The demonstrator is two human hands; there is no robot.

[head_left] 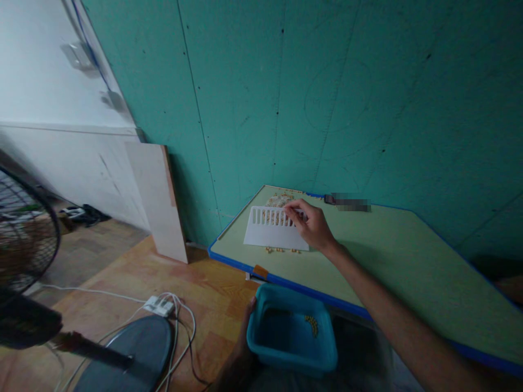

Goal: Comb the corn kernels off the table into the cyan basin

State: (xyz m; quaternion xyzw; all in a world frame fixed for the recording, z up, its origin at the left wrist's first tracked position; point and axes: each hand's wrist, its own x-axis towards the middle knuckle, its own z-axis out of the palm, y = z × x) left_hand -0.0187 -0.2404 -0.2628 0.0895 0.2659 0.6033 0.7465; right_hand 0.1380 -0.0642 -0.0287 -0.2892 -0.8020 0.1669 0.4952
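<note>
A white slotted plastic plate (276,236) stands tilted over the table top, its row of slots along the upper edge. My right hand (314,224) pinches that edge near its right end. Small golden pieces (281,196), too small to name, lie heaped behind the plate and show through the slots. Several more pieces (280,250) lie along its lower edge. Below the table's front edge, my left hand (247,332) grips the left side of a blue plastic tub (261,356); its fingers are partly hidden. A small cluster of the golden pieces (311,325) rests inside the tub.
The pale green table (392,261) has a blue rim and stands against a green wall (241,98). A dark object (347,202), partly blurred, lies at its back edge. On the floor at left are a fan base (143,348), a power strip (160,306), cables and a leaning board (157,201).
</note>
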